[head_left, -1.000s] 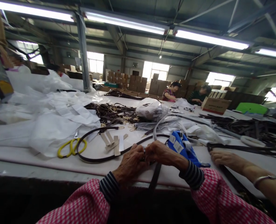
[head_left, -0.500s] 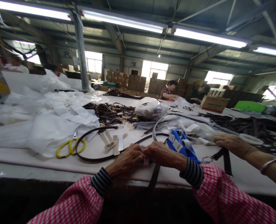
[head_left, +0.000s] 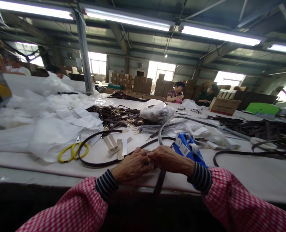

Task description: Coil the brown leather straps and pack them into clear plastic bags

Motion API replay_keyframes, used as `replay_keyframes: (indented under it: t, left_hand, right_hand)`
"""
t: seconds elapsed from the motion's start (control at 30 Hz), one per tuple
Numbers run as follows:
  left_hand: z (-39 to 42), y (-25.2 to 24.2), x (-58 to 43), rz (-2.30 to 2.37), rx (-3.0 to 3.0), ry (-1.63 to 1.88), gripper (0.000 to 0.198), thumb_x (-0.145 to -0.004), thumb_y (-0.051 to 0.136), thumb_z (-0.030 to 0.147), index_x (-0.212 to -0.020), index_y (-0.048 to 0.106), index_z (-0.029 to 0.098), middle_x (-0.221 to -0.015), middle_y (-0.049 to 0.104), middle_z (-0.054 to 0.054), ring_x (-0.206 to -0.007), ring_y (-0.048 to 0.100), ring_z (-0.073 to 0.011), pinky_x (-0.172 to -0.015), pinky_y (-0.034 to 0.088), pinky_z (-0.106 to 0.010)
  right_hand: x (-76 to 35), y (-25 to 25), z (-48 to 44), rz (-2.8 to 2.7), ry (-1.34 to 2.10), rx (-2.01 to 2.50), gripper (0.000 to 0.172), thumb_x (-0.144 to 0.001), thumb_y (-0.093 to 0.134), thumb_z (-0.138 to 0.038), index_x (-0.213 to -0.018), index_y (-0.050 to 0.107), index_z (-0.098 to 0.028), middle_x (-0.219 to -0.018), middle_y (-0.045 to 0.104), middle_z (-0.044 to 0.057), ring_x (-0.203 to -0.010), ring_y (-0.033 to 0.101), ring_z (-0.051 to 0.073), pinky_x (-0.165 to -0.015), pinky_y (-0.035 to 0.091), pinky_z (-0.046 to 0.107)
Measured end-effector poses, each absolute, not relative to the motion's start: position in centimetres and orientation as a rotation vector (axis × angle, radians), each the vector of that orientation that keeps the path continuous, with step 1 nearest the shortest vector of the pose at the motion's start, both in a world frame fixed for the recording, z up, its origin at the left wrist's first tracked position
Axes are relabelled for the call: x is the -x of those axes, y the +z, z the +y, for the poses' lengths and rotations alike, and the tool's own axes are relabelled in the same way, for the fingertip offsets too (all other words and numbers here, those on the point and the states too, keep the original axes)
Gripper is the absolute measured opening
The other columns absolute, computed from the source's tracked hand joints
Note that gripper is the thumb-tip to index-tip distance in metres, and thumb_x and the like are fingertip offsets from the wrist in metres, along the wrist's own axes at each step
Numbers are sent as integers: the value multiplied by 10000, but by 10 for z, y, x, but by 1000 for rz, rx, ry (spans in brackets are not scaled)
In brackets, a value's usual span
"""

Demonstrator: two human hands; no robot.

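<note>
My left hand (head_left: 134, 164) and my right hand (head_left: 168, 159) meet over the near part of the table, fingers closed in a pinch. Between them is a dark strap (head_left: 160, 182), its lower length hanging past the table edge below my right hand. A small pale, clear-looking piece shows at the fingertips; the fingers hide most of it. Behind my hands a dark strap (head_left: 94, 165) curves in a loop to the left, ending in a metal clasp (head_left: 125, 130). Several pale strips (head_left: 120, 149) lie inside the loop. Blue packaging (head_left: 190, 151) with white labels sits beside my right hand.
Yellow-handled scissors (head_left: 72, 153) lie at left, before heaped white wrapping sheets (head_left: 51, 129). Piled dark straps with clasps (head_left: 116, 116) and a filled plastic bag (head_left: 155, 111) stand behind. More straps (head_left: 261, 129) and a cardboard box (head_left: 225, 106) are at right. Co-workers sit farther back.
Another person's hand at the right has left the view, along with the strap beneath it. A curved dark strap now lies there. My hands stay together, with only slight finger movement.
</note>
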State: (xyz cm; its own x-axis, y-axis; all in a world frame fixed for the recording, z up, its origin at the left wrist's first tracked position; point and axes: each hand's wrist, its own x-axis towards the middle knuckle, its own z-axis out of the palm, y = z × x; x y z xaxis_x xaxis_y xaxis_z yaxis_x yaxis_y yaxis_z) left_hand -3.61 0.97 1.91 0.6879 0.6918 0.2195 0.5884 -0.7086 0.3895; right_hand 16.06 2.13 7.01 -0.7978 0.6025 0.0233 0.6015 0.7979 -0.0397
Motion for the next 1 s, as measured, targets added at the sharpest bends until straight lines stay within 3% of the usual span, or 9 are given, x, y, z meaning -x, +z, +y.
replay_keyframes:
  t: [0.1, 0.2, 0.37, 0.53, 0.77, 1.0]
  left_hand:
    - [6, 7, 33, 1159, -2635, 566, 218, -1050, 529, 361, -1057, 709, 237, -1057, 632, -49, -1041, 542, -255, -923, 468, -365]
    - [7, -4, 30, 1195, -2672, 577, 207, -1049, 510, 276, -965, 688, 210, -1042, 625, -57, -1030, 529, -251, -977, 453, -382]
    - [10, -14, 26, 1212, -2739, 577, 178, -1021, 527, 226, -898, 655, 206, -1022, 629, -84, -1040, 517, -278, -987, 450, -422]
    - [8, -7, 25, 1157, -2804, 537, 128, -967, 606, 217, -851, 660, 213, -998, 635, -86, -1043, 526, -289, -1021, 417, -445]
    - [8, 4, 25, 1030, -2865, 496, 332, -973, 575, 159, -645, 583, 206, -844, 636, -62, -936, 525, -260, -963, 380, -435]
    - [10, 4, 27, 1086, -2744, 577, 235, -968, 577, 187, -737, 618, 198, -911, 623, -62, -950, 533, -255, -902, 415, -392]
  right_hand:
    - [-164, 58, 16, -2975, -156, 880, 184, -882, 579, 11, -909, 693, -131, -875, 744, 77, -697, 625, 175, -582, 326, 285]
    - [-170, 38, 7, -2947, -338, 808, 198, -948, 509, 5, -952, 659, -125, -927, 715, 97, -752, 608, 198, -599, 345, 302]
    - [-177, 5, -1, -2746, -735, 632, 228, -982, 458, -5, -899, 619, -143, -856, 656, 90, -746, 577, 232, -604, 385, 333]
    - [-176, -11, -3, -2638, -759, 666, 249, -992, 439, -14, -877, 613, -149, -839, 644, 83, -729, 577, 236, -610, 395, 345]
    - [-176, -18, -15, -2591, -690, 806, 141, -956, 512, -48, -967, 613, -145, -898, 663, 99, -769, 600, 245, -671, 459, 361]
    - [-177, -21, -29, -2632, -706, 908, 326, -848, 542, 23, -1162, 600, -42, -977, 687, 156, -821, 627, 285, -659, 515, 377]
